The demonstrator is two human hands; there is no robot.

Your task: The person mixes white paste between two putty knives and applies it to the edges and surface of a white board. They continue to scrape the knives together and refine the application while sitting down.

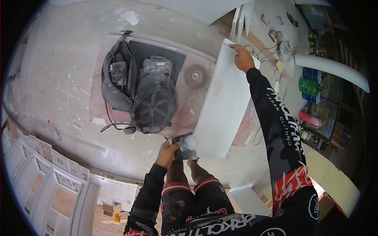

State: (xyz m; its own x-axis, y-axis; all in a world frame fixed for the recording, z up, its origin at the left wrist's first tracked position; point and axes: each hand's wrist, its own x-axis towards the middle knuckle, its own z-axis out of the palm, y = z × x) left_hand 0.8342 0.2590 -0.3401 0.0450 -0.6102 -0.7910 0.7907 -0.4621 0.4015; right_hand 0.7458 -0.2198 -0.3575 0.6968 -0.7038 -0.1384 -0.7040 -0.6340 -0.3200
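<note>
A long white panel point(222, 106) lies slanted in front of me, reaching from near my legs toward the far side. My left hand point(167, 154) grips a dark, flat putty plate point(186, 146), thumb on top, with white paste smeared over it. That plate is right by the panel's near left corner. At the panel's far end, my right hand point(245, 59) pinches a putty scraper point(233, 48) over the white surface. Only a small dark part of the scraper shows; the fingers cover the rest.
Left of the panel, a grey bag point(118, 76), a dark cap point(153, 108) and a round glass dish point(195, 76) rest on a reddish stained board point(185, 112). Cables and a fan point(284, 51) lie at the far right. White frames point(51, 188) stand at the lower left.
</note>
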